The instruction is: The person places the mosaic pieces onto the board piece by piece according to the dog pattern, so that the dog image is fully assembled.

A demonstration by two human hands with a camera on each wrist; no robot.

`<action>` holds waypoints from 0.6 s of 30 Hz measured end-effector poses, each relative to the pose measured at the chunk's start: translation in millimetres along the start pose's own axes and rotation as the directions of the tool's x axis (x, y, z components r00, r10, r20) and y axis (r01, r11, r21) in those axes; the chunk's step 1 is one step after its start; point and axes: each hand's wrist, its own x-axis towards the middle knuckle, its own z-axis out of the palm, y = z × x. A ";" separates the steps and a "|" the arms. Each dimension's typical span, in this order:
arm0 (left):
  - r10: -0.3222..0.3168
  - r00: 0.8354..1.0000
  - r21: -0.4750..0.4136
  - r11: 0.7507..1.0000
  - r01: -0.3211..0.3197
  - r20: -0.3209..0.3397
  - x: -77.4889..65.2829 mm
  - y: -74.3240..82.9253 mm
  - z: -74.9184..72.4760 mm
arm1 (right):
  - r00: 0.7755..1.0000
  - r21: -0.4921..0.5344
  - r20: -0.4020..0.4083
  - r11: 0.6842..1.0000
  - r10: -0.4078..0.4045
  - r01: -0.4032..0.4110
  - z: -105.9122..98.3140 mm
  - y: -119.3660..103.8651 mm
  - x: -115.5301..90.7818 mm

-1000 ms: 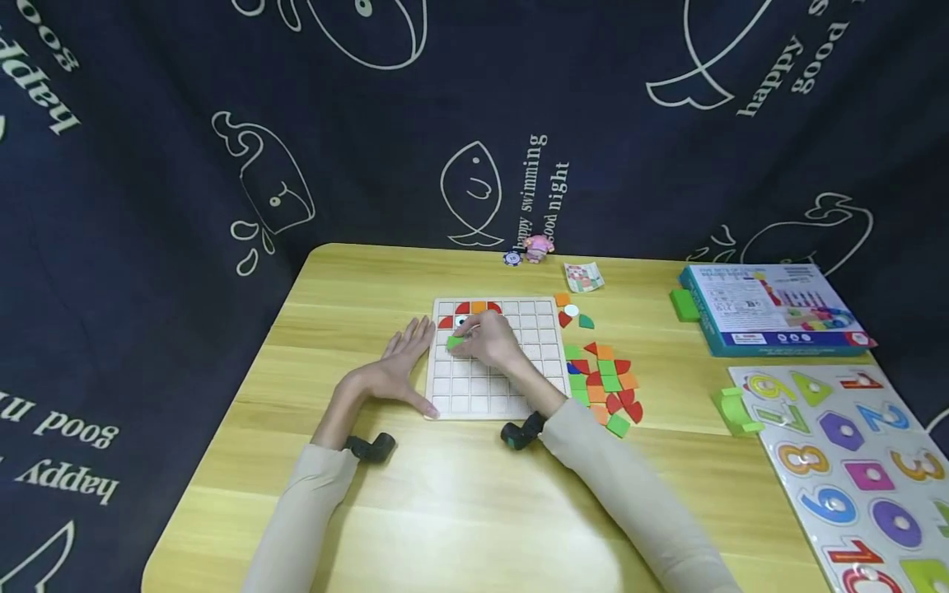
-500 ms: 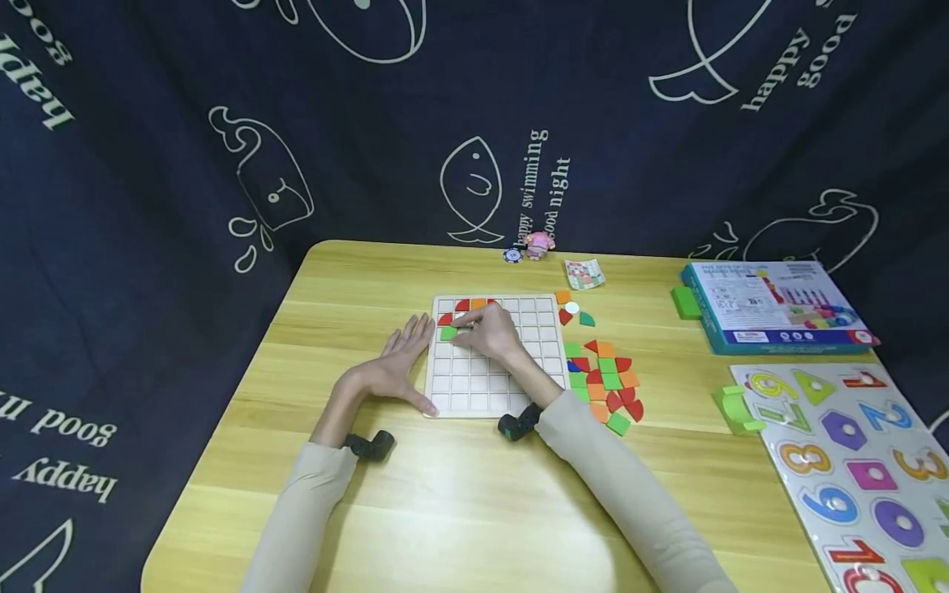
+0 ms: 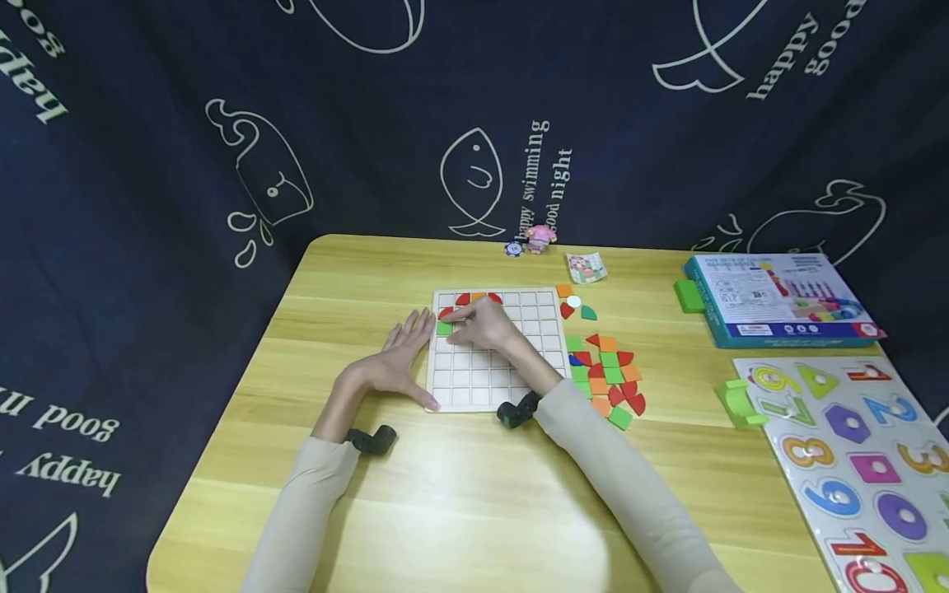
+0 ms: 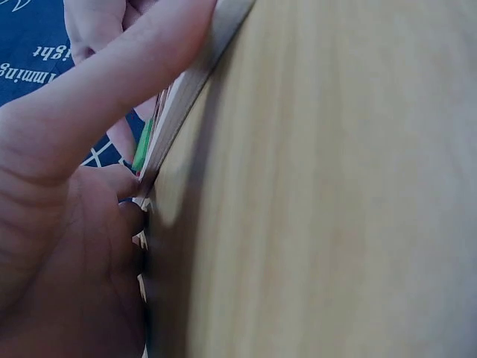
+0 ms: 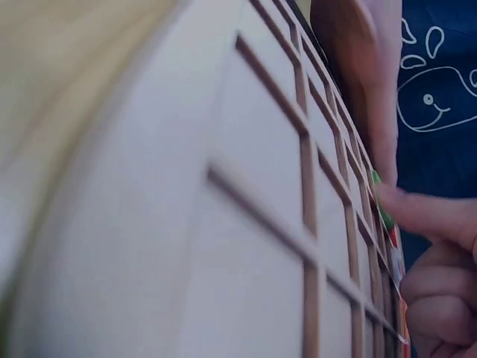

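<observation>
A pale gridded board (image 3: 519, 375) lies flat on the table. Along its left edge rests my left hand (image 3: 389, 368), fingers spread and thumb at the near-left corner. A green square tile (image 3: 444, 329) lies in the left column, right at the fingertips of my right hand (image 3: 491, 327), whose thumb and index finger stand apart around it. In the right wrist view one extended finger (image 5: 428, 214) touches the green tile's edge, other fingers curled. Red quarter-round tiles (image 3: 463, 299) and an orange tile (image 3: 478, 296) sit at the top, partly hidden by the right hand.
Several loose red, green and orange tiles (image 3: 611, 374) lie right of the board. Behind are a small picture card (image 3: 586, 268), a pink figurine (image 3: 540, 238) and a chip (image 3: 514, 248). A boxed toy (image 3: 778, 301) and a number puzzle board (image 3: 845, 424) occupy the right side.
The green tile has gone from between my right fingertips, tilted over the board, to flat in the left column, sliding slightly left. The right thumb and index finger have parted. My left hand stays put.
</observation>
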 end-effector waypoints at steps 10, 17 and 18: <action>0.005 1.000 -0.010 1.000 -0.005 -0.013 0.2 1.4 -1.1 | 0.996 -0.015 -0.084 1.000 0.008 -0.010 -69.9 18.9 -36.2; 0.015 1.000 -0.009 1.000 -0.015 -0.009 1.8 1.5 0.7 | 0.972 -0.048 -0.148 0.981 0.181 -0.190 -134.0 58.2 -82.7; 0.019 1.000 -0.013 1.000 -0.019 -0.010 2.0 1.9 0.8 | 0.965 -0.053 -0.151 0.973 0.215 -0.225 -140.7 64.8 -89.0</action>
